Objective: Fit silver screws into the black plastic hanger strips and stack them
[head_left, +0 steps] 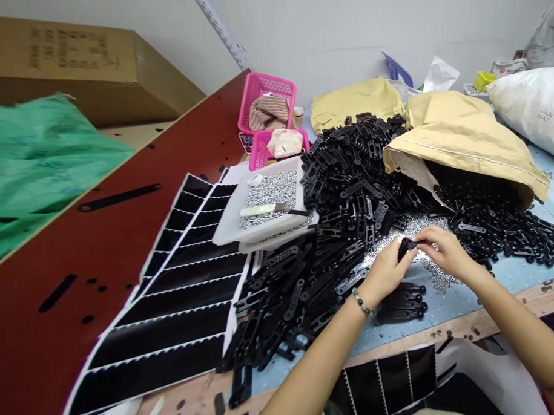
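Observation:
My left hand (387, 269) and my right hand (444, 250) meet over the table, fingers pinched together on a small black plastic strip (406, 246). A bead bracelet sits on my left wrist. Under my hands lies a scatter of small silver screws (431, 275). A short stack of black strips (401, 303) lies just below my left hand. A big heap of the same black strips (353, 180) spreads left and behind, spilling from a tan paper sack (465, 140).
A white tray (234, 224) with screws and a white-handled tool (263, 210) stands left of the heap. Sheets of black foam strips (180, 295) lie on a red-brown board (56, 269). Pink baskets (266, 90), a cardboard box (85, 63), a green bag and a white sack (532, 105) surround the table.

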`<state>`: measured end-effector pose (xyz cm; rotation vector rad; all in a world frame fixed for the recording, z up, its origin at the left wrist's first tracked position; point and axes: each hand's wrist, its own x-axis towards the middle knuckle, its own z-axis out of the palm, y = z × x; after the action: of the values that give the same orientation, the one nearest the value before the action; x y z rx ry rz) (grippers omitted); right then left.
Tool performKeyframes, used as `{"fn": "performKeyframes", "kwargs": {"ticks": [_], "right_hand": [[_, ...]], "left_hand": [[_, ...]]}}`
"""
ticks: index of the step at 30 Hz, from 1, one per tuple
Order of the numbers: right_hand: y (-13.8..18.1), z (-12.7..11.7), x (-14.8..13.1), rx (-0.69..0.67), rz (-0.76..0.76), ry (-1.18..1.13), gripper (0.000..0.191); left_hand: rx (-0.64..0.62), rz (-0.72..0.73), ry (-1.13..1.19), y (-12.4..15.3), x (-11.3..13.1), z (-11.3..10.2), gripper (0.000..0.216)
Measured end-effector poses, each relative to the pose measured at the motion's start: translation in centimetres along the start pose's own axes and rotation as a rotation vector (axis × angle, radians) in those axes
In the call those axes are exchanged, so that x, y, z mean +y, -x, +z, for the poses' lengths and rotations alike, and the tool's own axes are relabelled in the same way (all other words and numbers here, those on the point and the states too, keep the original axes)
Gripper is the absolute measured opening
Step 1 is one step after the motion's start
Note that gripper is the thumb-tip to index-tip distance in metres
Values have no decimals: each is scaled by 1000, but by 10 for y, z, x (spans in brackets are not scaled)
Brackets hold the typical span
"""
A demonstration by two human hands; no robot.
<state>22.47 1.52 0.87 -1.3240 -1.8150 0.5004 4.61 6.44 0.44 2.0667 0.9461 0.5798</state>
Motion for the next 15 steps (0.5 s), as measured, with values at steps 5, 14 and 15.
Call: {"fn": "performKeyframes", "kwargs": {"ticks": [5,14,15], "right_hand": [[-2,-5,-10,-38,9,42,13],[53,-4,17,-184,130,267,14],[60,-1,20,-220,118,365,9]], "left_hand": [[-15,99,-304,6,5,-2,24],[-182,38,-325,10,1,-5,23],[-191,27,-316,10,-2,-4,22]]}}
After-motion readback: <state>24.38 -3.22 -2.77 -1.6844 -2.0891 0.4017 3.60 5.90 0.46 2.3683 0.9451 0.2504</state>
